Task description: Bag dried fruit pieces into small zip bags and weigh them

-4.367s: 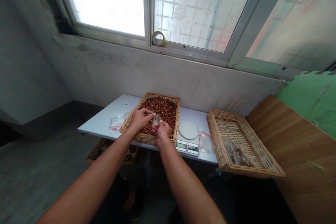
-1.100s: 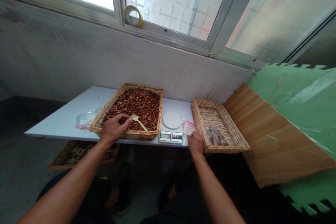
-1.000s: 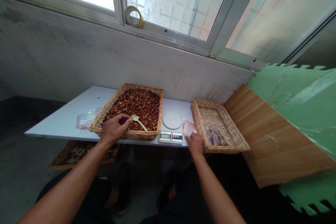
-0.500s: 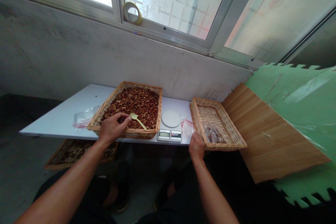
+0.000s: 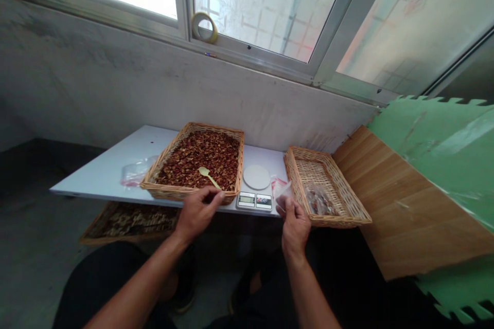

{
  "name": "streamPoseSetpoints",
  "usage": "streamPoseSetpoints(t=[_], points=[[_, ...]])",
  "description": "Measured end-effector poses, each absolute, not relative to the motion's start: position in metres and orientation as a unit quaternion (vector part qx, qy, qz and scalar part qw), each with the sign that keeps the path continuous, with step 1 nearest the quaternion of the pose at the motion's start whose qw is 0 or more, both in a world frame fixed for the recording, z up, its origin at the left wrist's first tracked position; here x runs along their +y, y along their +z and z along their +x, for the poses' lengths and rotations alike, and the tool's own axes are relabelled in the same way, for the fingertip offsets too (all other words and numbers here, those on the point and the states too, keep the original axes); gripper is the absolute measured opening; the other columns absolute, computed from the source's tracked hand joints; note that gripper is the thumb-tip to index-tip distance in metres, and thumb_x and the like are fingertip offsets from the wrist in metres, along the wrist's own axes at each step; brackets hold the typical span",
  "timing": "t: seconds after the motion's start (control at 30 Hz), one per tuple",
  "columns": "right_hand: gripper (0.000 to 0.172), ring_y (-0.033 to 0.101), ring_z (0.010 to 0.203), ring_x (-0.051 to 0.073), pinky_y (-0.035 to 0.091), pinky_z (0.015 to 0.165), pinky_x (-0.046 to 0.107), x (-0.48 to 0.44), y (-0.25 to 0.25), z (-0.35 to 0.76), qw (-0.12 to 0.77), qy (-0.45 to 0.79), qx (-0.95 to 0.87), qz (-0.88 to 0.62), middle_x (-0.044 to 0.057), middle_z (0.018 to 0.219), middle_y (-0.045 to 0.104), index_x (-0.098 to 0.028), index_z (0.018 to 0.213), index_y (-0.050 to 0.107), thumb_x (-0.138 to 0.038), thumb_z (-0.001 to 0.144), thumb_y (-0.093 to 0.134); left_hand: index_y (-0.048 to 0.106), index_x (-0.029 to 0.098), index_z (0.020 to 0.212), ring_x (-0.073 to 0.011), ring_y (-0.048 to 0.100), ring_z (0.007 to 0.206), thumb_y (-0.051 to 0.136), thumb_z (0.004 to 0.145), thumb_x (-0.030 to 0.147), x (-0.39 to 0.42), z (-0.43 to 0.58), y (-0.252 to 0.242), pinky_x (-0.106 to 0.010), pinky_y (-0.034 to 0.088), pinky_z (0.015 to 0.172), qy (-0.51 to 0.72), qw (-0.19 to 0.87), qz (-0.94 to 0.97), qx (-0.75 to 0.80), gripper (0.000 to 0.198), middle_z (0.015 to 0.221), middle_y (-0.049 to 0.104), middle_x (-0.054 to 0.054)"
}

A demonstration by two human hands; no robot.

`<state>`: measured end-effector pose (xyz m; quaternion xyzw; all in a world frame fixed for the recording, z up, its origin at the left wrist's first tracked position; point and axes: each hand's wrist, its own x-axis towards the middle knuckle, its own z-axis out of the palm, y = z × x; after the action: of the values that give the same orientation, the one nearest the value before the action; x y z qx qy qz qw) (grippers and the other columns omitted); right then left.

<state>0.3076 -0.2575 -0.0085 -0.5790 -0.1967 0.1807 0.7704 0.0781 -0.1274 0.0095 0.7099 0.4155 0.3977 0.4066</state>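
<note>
My right hand (image 5: 296, 226) pinches a small clear plastic zip bag (image 5: 284, 191), lifted just right of the white digital scale (image 5: 249, 207). In front of the left wicker basket (image 5: 154, 188) is my left hand (image 5: 198, 213), empty, its fingers loosely curved and the thumb apart from them. Dried reddish-brown pieces (image 5: 204, 150) fill that basket. A pale yellow-green plastic spoon (image 5: 209, 177) lies on top of them, its handle pointing at my left fingers. More red-edged bags lie beside the scale, partly hidden by my right hand.
A second wicker basket (image 5: 349, 196) on the right holds filled plastic bags (image 5: 319, 199). Clear bags (image 5: 137, 170) lie on the white table (image 5: 104, 167) at left. Another basket (image 5: 116, 222) sits below the table. A wooden board (image 5: 382, 200) leans at the right.
My left hand has let go of the spoon and moved right, off the basket's contents. My right hand has lifted a clear bag from beside the scale. The view has shifted slightly.
</note>
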Motion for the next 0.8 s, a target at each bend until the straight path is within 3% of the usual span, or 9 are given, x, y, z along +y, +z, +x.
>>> streamPoseSetpoints(t=[0.13, 0.23, 0.47, 0.63, 0.8], points=[[0.033, 0.074, 0.086, 0.02, 0.061, 0.076, 0.033, -0.264, 0.004, 0.277, 0.781, 0.3, -0.177, -0.519, 0.007, 0.094, 0.077, -0.017, 0.092, 0.073, -0.047, 0.079, 0.081, 0.074, 0.02, 0.088, -0.0222, 0.07, 0.08, 0.067, 0.082, 0.062, -0.182, 0.123, -0.016, -0.033, 0.053, 0.075, 0.308, 0.679, 0.58, 0.327, 0.042, 0.088, 0.075, -0.01], [0.031, 0.071, 0.077, 0.017, 0.059, 0.069, 0.03, -0.271, 0.003, 0.262, 0.766, 0.365, -0.181, -0.497, 0.004, 0.089, 0.076, -0.018, 0.088, 0.073, -0.044, 0.077, 0.084, 0.074, 0.019, 0.096, -0.0202, 0.071, 0.082, 0.072, 0.077, 0.065, -0.203, 0.142, -0.024, -0.032, 0.053, 0.074, 0.324, 0.788, 0.422, 0.311, 0.05, 0.093, 0.075, -0.012], [0.03, 0.066, 0.066, 0.013, 0.054, 0.063, 0.023, -0.283, -0.015, 0.251, 0.727, 0.428, -0.176, -0.508, 0.001, 0.078, 0.072, -0.016, 0.085, 0.07, -0.037, 0.073, 0.088, 0.073, 0.021, 0.078, -0.0149, 0.063, 0.065, 0.084, 0.074, 0.046, -0.207, 0.14, -0.023, -0.029, 0.05, 0.066, 0.412, 0.75, 0.402, 0.326, 0.027, 0.073, 0.07, -0.003], [0.034, 0.068, 0.066, 0.015, 0.055, 0.06, 0.025, -0.284, -0.026, 0.254, 0.733, 0.456, -0.142, -0.484, 0.001, 0.075, 0.072, -0.016, 0.086, 0.069, -0.044, 0.075, 0.085, 0.078, 0.018, 0.091, -0.018, 0.069, 0.072, 0.079, 0.078, 0.049, -0.209, 0.135, -0.036, -0.028, 0.054, 0.07, 0.391, 0.723, 0.46, 0.335, 0.034, 0.082, 0.076, -0.005], [0.04, 0.071, 0.071, 0.014, 0.056, 0.059, 0.02, -0.27, -0.038, 0.285, 0.769, 0.392, -0.051, -0.502, 0.001, 0.083, 0.075, -0.017, 0.092, 0.069, -0.044, 0.07, 0.089, 0.076, 0.012, 0.105, -0.0201, 0.074, 0.073, 0.079, 0.078, 0.05, -0.212, 0.131, -0.047, -0.027, 0.056, 0.065, 0.387, 0.719, 0.449, 0.363, 0.047, 0.092, 0.078, -0.012]])
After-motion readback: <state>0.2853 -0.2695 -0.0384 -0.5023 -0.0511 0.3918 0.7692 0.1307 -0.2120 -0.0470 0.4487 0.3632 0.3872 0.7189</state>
